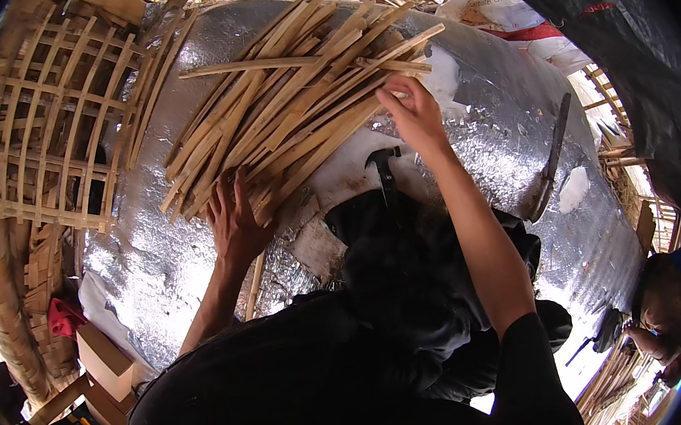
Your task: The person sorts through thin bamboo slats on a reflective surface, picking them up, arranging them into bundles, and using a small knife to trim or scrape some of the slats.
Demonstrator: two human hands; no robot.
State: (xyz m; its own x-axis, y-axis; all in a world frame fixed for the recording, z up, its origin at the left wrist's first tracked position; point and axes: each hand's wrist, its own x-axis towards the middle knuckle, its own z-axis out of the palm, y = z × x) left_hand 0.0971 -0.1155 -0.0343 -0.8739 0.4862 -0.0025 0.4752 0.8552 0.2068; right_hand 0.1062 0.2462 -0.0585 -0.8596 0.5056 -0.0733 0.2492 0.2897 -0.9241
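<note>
A loose pile of split bamboo strips (281, 103) lies slantwise on the silvery foil sheet in front of me. My left hand (236, 222) rests on the near left ends of the strips with its fingers spread. At the right side of the pile, my right hand (415, 115) hovers by the strip ends, fingers loosely bent and thumb apart, with nothing visible gripped. Between my arms a dark claw hammer (385, 174) lies close to my knees, its head toward the pile.
A long dark blade (556, 151) lies on the foil sheet (504, 123) to the right. Woven bamboo lattice (61, 116) stands at the left, above a cardboard box (105, 362) and red cloth (65, 317). Another person (665, 304) is at the far right. White sacks (493, 5) sit behind.
</note>
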